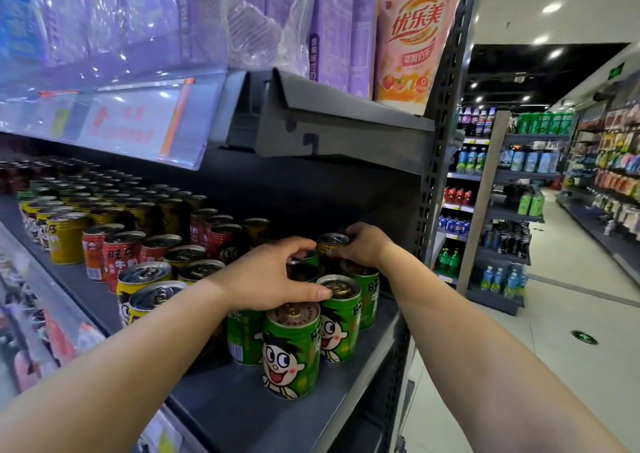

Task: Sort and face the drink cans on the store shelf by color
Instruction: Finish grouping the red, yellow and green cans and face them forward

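Green cans (290, 352), right end of the shelf (242, 411), grouped — my current lot. Count approx. 6 visible: front one facing out w/ cartoon face; one just behind-right (341, 317), face partly turned; one left (244, 336) showing barcode side, needs turning; one further back-right (363, 293); 2 more tops under my hands, colour only partly seen.

My left hand (277, 274): fingers spread and curled over the can tops in the middle of the cluster, thumb on the rim of the 2nd green can — gripping or pressing, can't tell which. My right hand (360, 246): fingers pinching a can at the back (332, 241), gold-rimmed top, body hidden, colour unclear.

Progress, est.: green block started at shelf's end, not yet in straight rows, facing approx. half done.

Yellow cans (145, 288), next to the left: 2 clear at front, more behind, approx. 4–5 further left (65, 237). Still mixed w/ red.

Red cans (119, 256): approx. 3 at front, 3–4 behind (214, 234), alternating w/ dark/gold ones. Not sorted.

Back rows (104, 189): many cans, too dark to count.

Above: purple packs (332, 26), 1 pink cup (412, 36) on the upper shelf.
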